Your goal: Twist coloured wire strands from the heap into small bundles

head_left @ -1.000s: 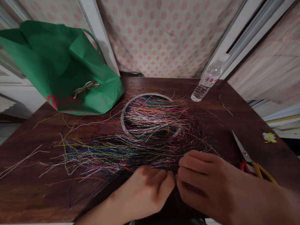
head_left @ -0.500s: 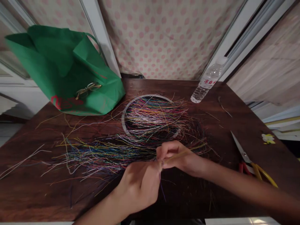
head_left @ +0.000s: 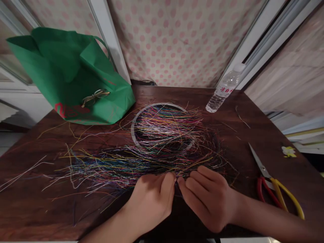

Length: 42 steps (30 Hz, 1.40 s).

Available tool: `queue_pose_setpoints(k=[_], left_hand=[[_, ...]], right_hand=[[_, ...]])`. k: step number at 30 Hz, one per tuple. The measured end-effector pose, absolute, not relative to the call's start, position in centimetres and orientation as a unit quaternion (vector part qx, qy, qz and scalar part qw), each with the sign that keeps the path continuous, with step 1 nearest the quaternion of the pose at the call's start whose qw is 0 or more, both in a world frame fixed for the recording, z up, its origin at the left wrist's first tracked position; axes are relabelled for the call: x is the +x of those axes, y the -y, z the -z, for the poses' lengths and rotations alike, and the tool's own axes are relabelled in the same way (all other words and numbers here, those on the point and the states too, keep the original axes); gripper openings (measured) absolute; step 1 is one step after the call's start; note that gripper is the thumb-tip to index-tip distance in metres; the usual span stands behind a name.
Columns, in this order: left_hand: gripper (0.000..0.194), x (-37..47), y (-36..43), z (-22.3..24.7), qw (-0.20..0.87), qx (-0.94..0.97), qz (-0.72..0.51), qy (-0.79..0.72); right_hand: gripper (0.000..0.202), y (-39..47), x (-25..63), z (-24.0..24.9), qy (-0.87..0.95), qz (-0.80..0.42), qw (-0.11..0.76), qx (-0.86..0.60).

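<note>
Since half a second ago, the right hand [head_left: 207, 199] has turned knuckles-up, nearer the tabletop's [head_left: 202, 96] front edge, baring the scissors' [head_left: 268, 175] handles. It and the left hand [head_left: 154, 197] pinch closed, fingertips nearly meeting; anything held is indiscernible. Coloured strands [head_left: 108, 167] lie just beyond.

The right hand [head_left: 209, 197] has drawn back, and more of the scissors [head_left: 265, 172] shows

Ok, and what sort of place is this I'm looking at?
Probably a room in a home: a dotted curtain hangs behind the dark wooden table, which holds a green bag and a water bottle.
</note>
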<state>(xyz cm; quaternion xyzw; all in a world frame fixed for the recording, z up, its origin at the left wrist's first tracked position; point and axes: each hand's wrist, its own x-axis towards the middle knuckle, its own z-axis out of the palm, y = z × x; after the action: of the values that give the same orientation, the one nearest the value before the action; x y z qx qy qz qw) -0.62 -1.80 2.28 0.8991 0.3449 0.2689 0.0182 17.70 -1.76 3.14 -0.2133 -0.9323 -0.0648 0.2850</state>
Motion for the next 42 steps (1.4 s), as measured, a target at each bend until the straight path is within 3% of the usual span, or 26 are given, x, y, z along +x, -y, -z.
queue_pose_setpoints(k=[4,8,14,17,25,31,42], left_hand=[[0.027,-0.8,1.6,-2.4,0.033,0.941,-0.198,-0.273],[0.026,-1.0,1.8,-2.3,0.077,0.951,-0.208,-0.218],[0.028,-0.8,2.2,-2.4,0.086,0.934,-0.311,-0.155],[0.024,-0.9,2.2,-2.3,0.074,0.92,-0.343,-0.176],[0.014,-0.8,2.6,-2.2,0.04,0.841,-0.427,-0.331],[0.013,-1.0,2.2,-1.3,0.048,0.816,-0.443,-0.369],[0.014,-0.8,1.3,-1.4,-0.05,0.85,-0.367,-0.374]], right_hand=[[0.021,-0.1,18.6,-6.9,0.97,-0.046,0.133,-0.201],[0.016,-3.3,19.1,-8.1,0.924,-0.323,0.087,-0.186],[0.012,-6.4,18.1,-4.6,0.643,-0.757,-0.058,-0.1],[0.014,-6.2,17.3,-2.5,0.488,-0.868,-0.031,-0.083],[0.008,-2.0,16.1,-0.7,0.294,-0.918,0.241,-0.111],[0.009,0.0,14.7,-1.8,0.27,-0.856,0.384,-0.216],[0.015,1.0,14.4,-2.9,0.241,-0.812,0.407,-0.342]])
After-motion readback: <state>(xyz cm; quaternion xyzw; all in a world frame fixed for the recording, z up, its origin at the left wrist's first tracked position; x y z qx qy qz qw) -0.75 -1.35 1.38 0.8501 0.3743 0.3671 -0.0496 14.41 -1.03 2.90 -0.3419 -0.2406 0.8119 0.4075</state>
